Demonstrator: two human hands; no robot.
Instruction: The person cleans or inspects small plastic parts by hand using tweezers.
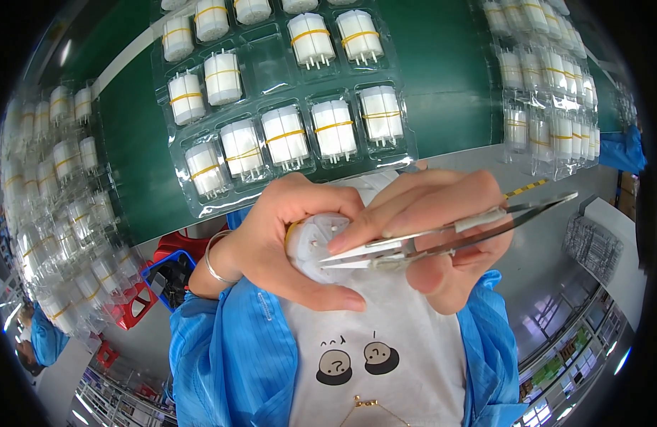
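Note:
A white cylindrical part [308, 250], its round end turned up toward me, sits in my left hand [275, 238]. The fingers and thumb curl round its sides, and a bit of yellow band shows at its left edge. My right hand [442, 231] grips long metal tweezers [478, 238] with pale wrapping on the arms. Their pointed tips lie over the part's end face, close to small pins; whether they touch is hard to tell. A right fingertip is at the upper edge of that face and hides some of it.
Beyond my hands, a clear plastic tray [271, 67] on the green table [442, 85] holds several similar white cylinders with yellow bands and one vacant pocket. Stacked filled trays stand left [54, 213] and right [549, 92]. A blue bin [168, 277] and red stool [135, 306] are lower left.

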